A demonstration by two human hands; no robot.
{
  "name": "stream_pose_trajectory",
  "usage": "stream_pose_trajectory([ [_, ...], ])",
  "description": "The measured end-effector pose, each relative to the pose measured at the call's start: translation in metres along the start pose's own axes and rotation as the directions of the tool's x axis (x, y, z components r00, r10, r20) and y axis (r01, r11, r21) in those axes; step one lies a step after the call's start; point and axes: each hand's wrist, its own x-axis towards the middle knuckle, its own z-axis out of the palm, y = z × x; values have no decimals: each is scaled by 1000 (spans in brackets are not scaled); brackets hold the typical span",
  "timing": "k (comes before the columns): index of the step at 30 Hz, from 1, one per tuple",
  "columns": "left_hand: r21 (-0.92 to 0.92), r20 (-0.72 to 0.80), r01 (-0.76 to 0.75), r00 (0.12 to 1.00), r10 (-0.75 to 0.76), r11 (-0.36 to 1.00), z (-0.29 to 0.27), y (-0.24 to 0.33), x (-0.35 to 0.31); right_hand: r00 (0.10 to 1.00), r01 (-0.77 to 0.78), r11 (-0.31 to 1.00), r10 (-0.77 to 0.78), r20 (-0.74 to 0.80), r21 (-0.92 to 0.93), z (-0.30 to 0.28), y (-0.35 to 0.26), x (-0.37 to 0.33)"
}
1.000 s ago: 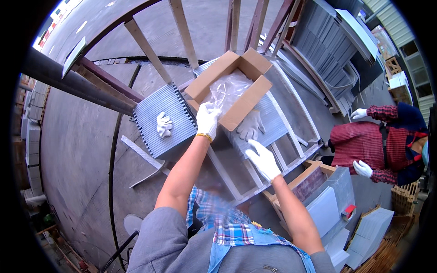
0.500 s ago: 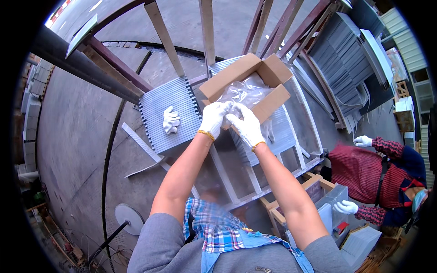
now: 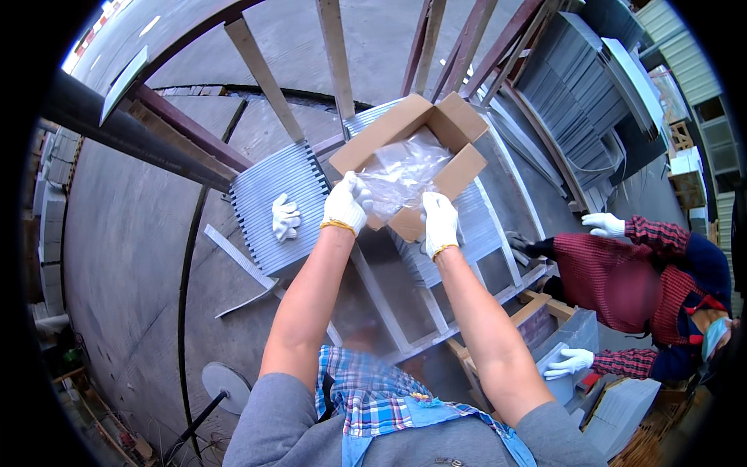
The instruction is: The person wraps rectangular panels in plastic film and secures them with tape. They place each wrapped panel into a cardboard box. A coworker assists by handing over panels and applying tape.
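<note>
An open cardboard box (image 3: 377, 140) holds a clear plastic bag (image 3: 405, 167) that spills over its near side. My left hand (image 3: 346, 204), in a white knit glove, is closed on the bag's near left edge. On the other side, my right hand (image 3: 440, 222), gloved the same way, pinches the bag's near right edge by the box's near flap (image 3: 407, 224). Plastic is stretched between the two hands. Beneath the box lies a stack of grey ridged sheets (image 3: 467, 233). White gloves (image 3: 285, 217) rest on another ridged stack (image 3: 264, 183) to the left.
A metal frame (image 3: 381, 303) carries the stacks, with upright posts (image 3: 334, 58) along its far side. At right, a co-worker (image 3: 615, 284) in white gloves handles panels beside a wooden frame (image 3: 537, 311). Grey panels (image 3: 576, 86) lean at far right. A round disc (image 3: 226, 384) stands lower left.
My hands have drawn apart from the middle, left hand leftward and right hand rightward, spreading the plastic bag's near edge. The co-worker's lower hand has shifted left onto a panel.
</note>
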Motion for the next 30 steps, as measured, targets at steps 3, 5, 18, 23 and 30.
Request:
stream_pose_trajectory([
  [3,480,392,-487,863,318,730,-36,3,51,985,-118,990,126,-116,75,-15,2,-9],
  [5,569,620,-775,624,476,274,-64,15,83,967,-188,973,207,-147,132,-36,15,-15],
  [18,640,55,-682,500,864,354,24,32,59,789,-366,774,552,-268,517,-251,179,-214],
  [23,823,534,-544,639,555,-165,24,-45,104,648,-419,735,653,-392,533,-289,217,-293],
  [30,821,290,-311,950,-119,-478,-29,-117,207,556,-463,766,642,-528,445,-276,185,-353],
])
